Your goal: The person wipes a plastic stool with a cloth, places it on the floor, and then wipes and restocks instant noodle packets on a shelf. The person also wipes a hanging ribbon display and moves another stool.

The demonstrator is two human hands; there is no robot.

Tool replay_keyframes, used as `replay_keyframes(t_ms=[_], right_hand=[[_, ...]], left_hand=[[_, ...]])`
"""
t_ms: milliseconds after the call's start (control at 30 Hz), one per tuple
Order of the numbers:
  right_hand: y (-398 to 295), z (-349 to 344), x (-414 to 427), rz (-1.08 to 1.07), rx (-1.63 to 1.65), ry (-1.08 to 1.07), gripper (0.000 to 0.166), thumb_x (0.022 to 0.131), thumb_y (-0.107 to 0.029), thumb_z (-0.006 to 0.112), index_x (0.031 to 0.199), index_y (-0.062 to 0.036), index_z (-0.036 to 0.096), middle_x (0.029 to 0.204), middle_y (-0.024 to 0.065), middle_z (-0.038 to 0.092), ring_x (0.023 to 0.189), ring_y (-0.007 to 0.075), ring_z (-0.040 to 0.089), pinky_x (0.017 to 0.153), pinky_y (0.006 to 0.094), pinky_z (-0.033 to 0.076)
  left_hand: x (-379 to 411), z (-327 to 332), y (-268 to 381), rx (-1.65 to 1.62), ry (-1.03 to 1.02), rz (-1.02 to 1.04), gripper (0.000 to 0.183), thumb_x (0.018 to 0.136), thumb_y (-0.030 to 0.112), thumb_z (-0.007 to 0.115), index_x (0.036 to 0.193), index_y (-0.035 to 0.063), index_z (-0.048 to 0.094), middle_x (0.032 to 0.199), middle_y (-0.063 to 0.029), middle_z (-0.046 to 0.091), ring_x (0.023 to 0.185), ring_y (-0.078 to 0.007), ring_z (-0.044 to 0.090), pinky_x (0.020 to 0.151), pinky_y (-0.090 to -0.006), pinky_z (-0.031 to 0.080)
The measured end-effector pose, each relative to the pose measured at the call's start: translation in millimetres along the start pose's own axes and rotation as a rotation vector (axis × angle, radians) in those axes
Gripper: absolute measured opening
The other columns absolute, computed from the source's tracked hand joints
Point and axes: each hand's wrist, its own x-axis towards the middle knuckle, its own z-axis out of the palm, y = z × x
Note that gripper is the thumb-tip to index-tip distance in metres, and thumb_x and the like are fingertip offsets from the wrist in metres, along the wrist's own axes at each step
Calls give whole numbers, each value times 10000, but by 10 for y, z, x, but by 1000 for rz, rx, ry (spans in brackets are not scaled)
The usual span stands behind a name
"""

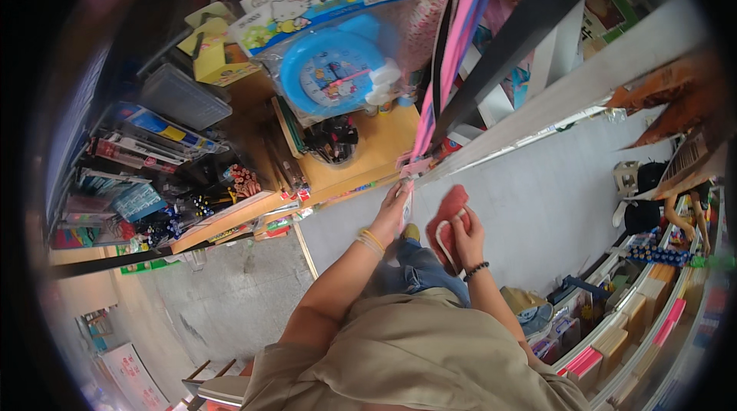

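My left hand point(394, 203), with yellowish bands at the wrist, has its fingers on the lower end of a pink hanging item point(416, 166) beside the shelf's edge. In my right hand point(469, 235), below a dark bead bracelet, is a folded red cloth point(443, 232) with a white edge; it hangs over the floor. Above my left hand, long pink and blue straps point(460, 25) hang from a dark hook. Further up and left hangs a light-blue toy clock point(334, 71) in clear packaging.
A wooden shelf point(368, 149) holds a cup of dark items point(332, 140); pens and boxed stationery stand at left. A metal post point(576, 82) slants at right. Low racks of books point(607, 347) line the lower right, where another person's arms point(679, 221) reach in.
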Motion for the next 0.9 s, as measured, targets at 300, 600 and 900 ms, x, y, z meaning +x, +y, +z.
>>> replay_keyframes(t_ms=[300, 600, 900], right_hand=[[208, -171, -282, 180, 188, 15, 359, 819, -153, 576, 1122, 34, 531, 1003, 126, 600, 909, 174, 554, 804, 290, 447], [-117, -85, -231, 203, 272, -166, 374, 827, -153, 574, 1146, 34, 519, 1014, 116, 599, 918, 161, 551, 815, 284, 444], [-547, 566, -226, 134, 514, -361, 390, 930, -217, 440, 1252, 2, 423, 1127, 53, 522, 1012, 137, 465, 891, 270, 375]], left_hand=[[276, -506, 669, -545, 547, 61, 644, 818, 443, 549, 1301, 168, 223, 1187, -160, 407, 1005, -314, 539, 830, -444, 422], [783, -891, 577, -581, 427, 22, 235, 783, 127, 425, 1003, 50, 395, 1087, -216, 485, 920, -333, 578, 810, -412, 460], [-558, -669, 522, -144, 64, -55, 750, 838, 125, 484, 1378, 241, -24, 1004, -197, 583, 809, -288, 633, 681, -356, 548]])
